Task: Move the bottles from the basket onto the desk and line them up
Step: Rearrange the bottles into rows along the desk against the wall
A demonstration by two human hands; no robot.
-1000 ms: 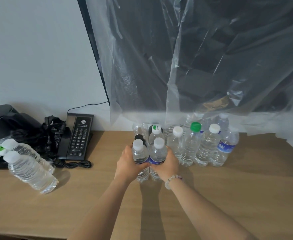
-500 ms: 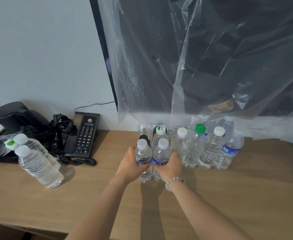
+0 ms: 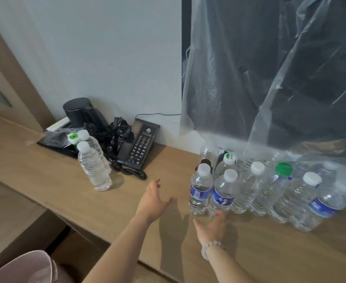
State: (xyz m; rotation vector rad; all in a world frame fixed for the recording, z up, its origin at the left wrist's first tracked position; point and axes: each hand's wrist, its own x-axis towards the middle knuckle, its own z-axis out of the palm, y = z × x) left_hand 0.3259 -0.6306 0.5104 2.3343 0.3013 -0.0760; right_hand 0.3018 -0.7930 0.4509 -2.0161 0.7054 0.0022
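Observation:
Two clear bottles with blue labels and white caps [image 3: 201, 188] [image 3: 223, 194] stand upright side by side on the wooden desk [image 3: 45, 176], at the left end of a cluster of several clear bottles [image 3: 278, 190]. My left hand [image 3: 152, 200] hovers open to the left of them, apart from them. My right hand [image 3: 213, 225] is open just in front of the second bottle, fingertips near its base. A pink basket rim [image 3: 25, 268] shows at the bottom left, below the desk; its inside is hidden.
Two more clear bottles [image 3: 93, 163] stand at the desk's left, beside a black phone [image 3: 140, 147] with a coiled cord, a black kettle [image 3: 80, 111] on a tray and crumpled black plastic. A clear plastic sheet [image 3: 270, 78] hangs over the back of the bottle cluster.
Both hands have let go of the two blue-labelled bottles and drawn back, the left one moving off to the left. The view has swung left and down.

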